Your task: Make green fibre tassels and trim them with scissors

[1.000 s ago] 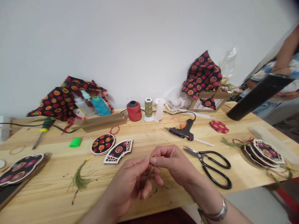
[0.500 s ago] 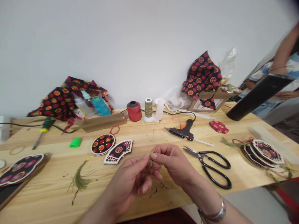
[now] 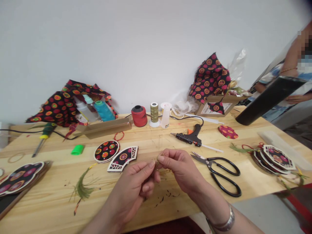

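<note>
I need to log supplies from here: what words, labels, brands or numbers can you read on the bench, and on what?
No text can be read.
Cardboard box: a printed label on its front, too blurred to read.
White spool: a small dark mark on its base, too small to read.
Glue gun: no legible marking.

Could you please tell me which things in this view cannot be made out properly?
- Olive strand, head view: mostly hidden between left hand and right hand.
- Ornament stack: cut off by the left edge.
- Black roll: far end leaves the frame.
</note>
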Tool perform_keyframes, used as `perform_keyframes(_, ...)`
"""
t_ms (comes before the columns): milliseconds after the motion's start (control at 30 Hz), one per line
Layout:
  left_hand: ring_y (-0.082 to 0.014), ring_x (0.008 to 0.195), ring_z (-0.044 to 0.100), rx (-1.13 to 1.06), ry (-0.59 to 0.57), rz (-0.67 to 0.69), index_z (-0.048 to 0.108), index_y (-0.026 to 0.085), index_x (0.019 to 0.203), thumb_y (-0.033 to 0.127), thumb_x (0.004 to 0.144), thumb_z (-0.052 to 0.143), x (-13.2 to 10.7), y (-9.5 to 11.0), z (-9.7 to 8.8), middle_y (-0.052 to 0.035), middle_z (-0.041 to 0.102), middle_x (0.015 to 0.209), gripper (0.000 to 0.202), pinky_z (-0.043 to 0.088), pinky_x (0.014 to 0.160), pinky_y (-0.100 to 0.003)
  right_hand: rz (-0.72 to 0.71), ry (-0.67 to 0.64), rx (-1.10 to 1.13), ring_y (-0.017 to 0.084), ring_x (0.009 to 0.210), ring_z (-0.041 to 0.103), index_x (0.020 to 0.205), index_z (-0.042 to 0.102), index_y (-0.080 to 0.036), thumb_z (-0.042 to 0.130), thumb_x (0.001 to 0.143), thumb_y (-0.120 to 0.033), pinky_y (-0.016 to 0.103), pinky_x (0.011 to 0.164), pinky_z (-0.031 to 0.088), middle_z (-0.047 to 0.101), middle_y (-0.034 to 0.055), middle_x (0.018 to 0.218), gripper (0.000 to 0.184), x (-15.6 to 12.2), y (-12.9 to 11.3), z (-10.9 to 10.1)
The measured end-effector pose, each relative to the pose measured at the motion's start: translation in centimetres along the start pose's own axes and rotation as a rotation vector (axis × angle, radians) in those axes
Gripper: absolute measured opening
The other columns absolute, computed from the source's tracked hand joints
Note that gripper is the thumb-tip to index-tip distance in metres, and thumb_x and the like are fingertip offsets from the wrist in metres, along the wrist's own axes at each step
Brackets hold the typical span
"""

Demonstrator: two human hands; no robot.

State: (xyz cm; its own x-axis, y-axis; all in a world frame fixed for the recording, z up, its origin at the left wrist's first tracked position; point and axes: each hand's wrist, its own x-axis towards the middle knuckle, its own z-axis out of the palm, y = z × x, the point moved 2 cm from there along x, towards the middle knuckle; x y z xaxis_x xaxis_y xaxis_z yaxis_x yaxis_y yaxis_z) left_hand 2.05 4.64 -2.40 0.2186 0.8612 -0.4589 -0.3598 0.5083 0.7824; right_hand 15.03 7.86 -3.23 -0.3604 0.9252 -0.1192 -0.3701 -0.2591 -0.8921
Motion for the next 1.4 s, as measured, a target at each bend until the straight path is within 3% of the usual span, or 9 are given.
perform_keyframes(500,0.0007,0.039,0.022,-0.065,0.013,-0.028,0.064,0.012,0.064,0.025,0.073,0.070,0.3,-0.4,-0.3,0.0034,0.053,0.055,0.017,0.018,0.039,-0.014,-0.010,0.020,-0.044,0.011,0.056,0.051,0.058,0.063,-0.014,0.070,0.071,-0.033,0.027,0.063,0.039,0.059,-0.0007,0.055,0.024,0.1,0.3,0.0)
perform_keyframes(700,0.0009,0.038,0.024,-0.057,0.060,0.004,0.069,0.011,0.072,0.027,0.072,0.071,0.3,-0.2,-0.4,0.0033,0.053,0.055,0.015,0.018,0.039,-0.014,-0.025,0.309,-0.023,0.012,0.066,0.048,0.075,0.074,-0.016,0.065,0.074,-0.046,0.025,0.060,0.036,0.065,0.0044,0.074,0.032,0.3,0.6,-1.3)
perform_keyframes(800,0.0009,0.039,0.025,-0.058,0.075,0.012,0.069,0.011,0.073,0.026,0.071,0.072,0.2,-0.2,-0.4,0.0034,0.053,0.055,0.015,0.018,0.039,-0.014,0.019,0.368,0.013,0.014,0.070,0.050,0.074,0.075,-0.015,0.066,0.072,-0.049,0.025,0.059,0.036,0.065,0.0065,0.077,0.035,0.2,0.8,-1.8)
perform_keyframes(900,0.0011,0.038,0.026,-0.054,0.080,0.022,0.069,0.011,0.071,0.026,0.070,0.072,0.2,-0.1,-0.4,0.0033,0.054,0.055,0.015,0.018,0.039,-0.014,0.034,0.332,-0.017,0.012,0.064,0.047,0.074,0.075,-0.014,0.067,0.072,-0.048,0.025,0.058,0.034,0.064,0.0051,0.073,0.035,0.0,0.8,-1.8)
perform_keyframes(1000,0.0010,0.038,0.025,-0.045,0.071,0.036,0.069,0.012,0.070,0.027,0.071,0.072,0.3,-0.1,-0.4,0.0033,0.054,0.054,0.015,0.017,0.039,-0.014,0.034,0.209,-0.052,0.008,0.056,0.043,0.074,0.074,-0.015,0.072,0.069,-0.039,0.024,0.057,0.034,0.063,0.0003,0.066,0.025,-0.3,0.6,-1.4)
perform_keyframes(1100,0.0005,0.039,0.025,-0.018,0.061,0.056,0.067,0.012,0.065,0.028,0.072,0.070,0.3,-0.2,-0.3,0.0032,0.054,0.054,0.017,0.017,0.039,-0.014,0.019,0.047,-0.038,0.009,0.059,0.047,0.069,0.071,-0.016,0.073,0.068,-0.029,0.023,0.063,0.037,0.062,-0.0019,0.064,0.014,-0.5,0.3,-0.6)
perform_keyframes(1167,0.0000,0.039,0.026,0.024,0.078,0.078,0.066,0.012,0.062,0.029,0.073,0.069,0.3,-0.3,-0.3,0.0028,0.055,0.054,0.020,0.017,0.039,-0.015,0.020,0.053,-0.043,0.010,0.063,0.051,0.069,0.070,-0.016,0.073,0.067,-0.027,0.025,0.068,0.040,0.063,-0.0012,0.066,0.012,-0.5,0.2,-0.5)
perform_keyframes(1300,-0.0013,0.039,0.027,0.102,0.151,0.142,0.068,0.013,0.066,0.033,0.073,0.068,0.2,-0.3,-0.3,0.0019,0.056,0.054,0.021,0.017,0.040,-0.017,-0.152,0.351,-0.190,0.012,0.066,0.052,0.077,0.065,-0.018,0.072,0.068,-0.026,0.026,0.067,0.041,0.060,-0.0012,0.071,0.014,-0.7,-0.2,-1.1)
perform_keyframes(1400,-0.0030,0.041,0.029,0.164,0.180,0.188,0.068,0.013,0.065,0.033,0.073,0.068,0.2,-0.2,-0.3,0.0015,0.056,0.054,0.022,0.017,0.040,-0.018,-0.340,0.363,-0.410,0.012,0.066,0.051,0.073,0.064,-0.018,0.066,0.074,-0.021,0.026,0.064,0.041,0.058,-0.0009,0.071,0.004,-1.0,-0.9,-1.1)
